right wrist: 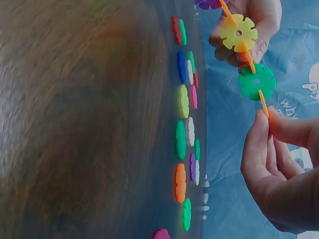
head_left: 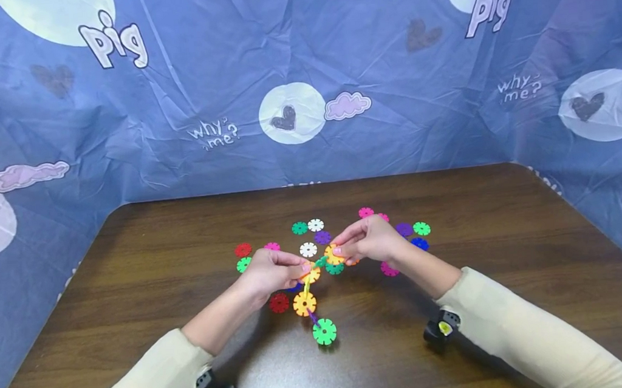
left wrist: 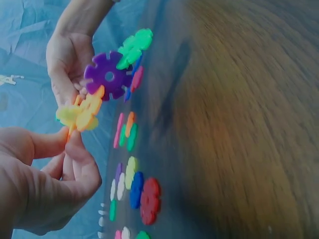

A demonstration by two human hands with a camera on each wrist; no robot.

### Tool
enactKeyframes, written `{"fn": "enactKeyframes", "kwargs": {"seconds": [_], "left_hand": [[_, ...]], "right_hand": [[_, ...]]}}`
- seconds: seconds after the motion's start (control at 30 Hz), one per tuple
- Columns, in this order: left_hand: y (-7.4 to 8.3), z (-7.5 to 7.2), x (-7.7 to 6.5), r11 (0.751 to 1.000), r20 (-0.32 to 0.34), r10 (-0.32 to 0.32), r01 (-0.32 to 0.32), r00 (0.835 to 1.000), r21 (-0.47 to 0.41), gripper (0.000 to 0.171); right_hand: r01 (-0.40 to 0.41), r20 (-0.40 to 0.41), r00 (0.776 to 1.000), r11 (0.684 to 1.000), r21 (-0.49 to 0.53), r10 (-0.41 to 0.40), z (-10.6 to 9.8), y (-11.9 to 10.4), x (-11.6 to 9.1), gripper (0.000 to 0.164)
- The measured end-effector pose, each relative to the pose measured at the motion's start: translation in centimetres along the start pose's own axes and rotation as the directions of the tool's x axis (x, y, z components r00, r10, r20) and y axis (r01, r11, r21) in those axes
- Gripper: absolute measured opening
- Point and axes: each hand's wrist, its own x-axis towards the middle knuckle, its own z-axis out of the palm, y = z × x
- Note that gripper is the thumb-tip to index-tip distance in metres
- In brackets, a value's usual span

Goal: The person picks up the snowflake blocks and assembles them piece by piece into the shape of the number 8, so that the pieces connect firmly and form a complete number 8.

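A chain of notched plastic discs hangs between both hands above the table. My left hand (head_left: pixel 273 274) pinches an orange disc (head_left: pixel 313 274) partway along it, between thumb and fingertips. From there a yellow disc (right wrist: pixel 239 34), another orange disc (head_left: pixel 304 303), a purple disc (left wrist: pixel 108 76) and a light green end disc (head_left: pixel 324 332) trail down toward the near side. With thumb and fingers my right hand (head_left: pixel 372 241) pinches the orange disc (head_left: pixel 333 254) at the other end. A green disc (right wrist: pixel 256 82) joins the two pinched orange ones, slotted edge to edge and turned crosswise.
Loose discs lie flat on the brown wooden table (head_left: pixel 454 207) behind and around the hands, among them a red disc (head_left: pixel 279 303), a white disc (head_left: pixel 308 249) and a blue disc (head_left: pixel 420 244). A blue printed cloth (head_left: pixel 172 107) hangs along the table's back and sides.
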Motion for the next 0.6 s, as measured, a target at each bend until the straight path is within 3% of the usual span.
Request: {"fn": "enactKeyframes", "kwargs": {"seconds": [0.2,0.4,0.6], "left_hand": [[0.4,0.9,0.1,0.999,-0.122,0.002,0.003,0.993,0.043,0.022],[0.1,0.8,0.6,1.000,-0.116,0.005,-0.008,0.993,-0.022,0.023],[0.8,0.1,1.3,0.992,-0.080,0.015,-0.025,0.997,-0.120,0.028]], "right_hand": [[-0.016,-0.051,0.999,0.999,0.037,0.018,0.5,0.0,-0.1,0.026],[-0.034,-0.106,0.993,0.997,0.071,0.041,0.7,0.2,0.2,0.028],[-0.039,-0.118,0.991,0.981,0.190,0.063,0.3,-0.7,0.8,0.035]]}}
